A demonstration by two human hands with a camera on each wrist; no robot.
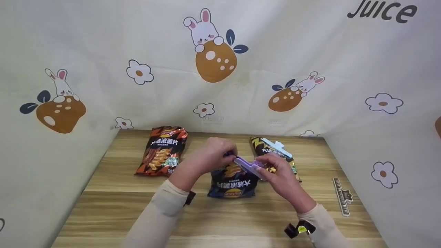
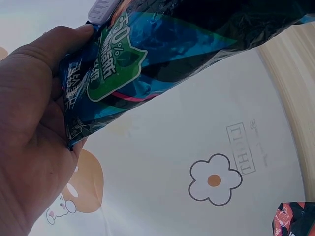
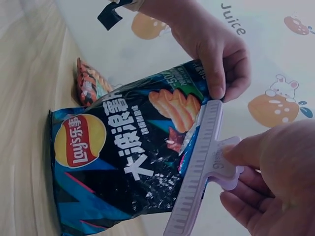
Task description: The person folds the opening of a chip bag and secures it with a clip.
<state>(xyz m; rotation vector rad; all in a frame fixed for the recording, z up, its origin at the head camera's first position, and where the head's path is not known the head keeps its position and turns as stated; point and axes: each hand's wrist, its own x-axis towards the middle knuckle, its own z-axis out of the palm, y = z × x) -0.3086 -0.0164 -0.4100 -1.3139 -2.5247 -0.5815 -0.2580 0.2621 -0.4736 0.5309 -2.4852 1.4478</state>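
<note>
A blue and black bag of potato chips (image 1: 233, 182) stands upside down near the middle of the table, its printed label end lowest. My left hand (image 1: 215, 153) pinches one corner of the bag's upper edge between thumb and fingers, as the left wrist view also shows. In my right hand (image 3: 275, 177) is a purple sealing clip (image 3: 197, 167), held by its handle tabs between thumb and fingers. The clip's long ruler-marked bar lies along the bag's upper edge, one end beside my left thumb. Whether its far bar is fully closed is hidden.
At the back left lies a red and black chip bag (image 1: 163, 151). Behind my right hand lies a yellow and black chip bag (image 1: 258, 144) bearing a light blue clip (image 1: 277, 147). A dark-handled ruler-marked clip (image 1: 341, 197) rests at the right edge. Printed fabric walls (image 1: 165, 96) surround the table.
</note>
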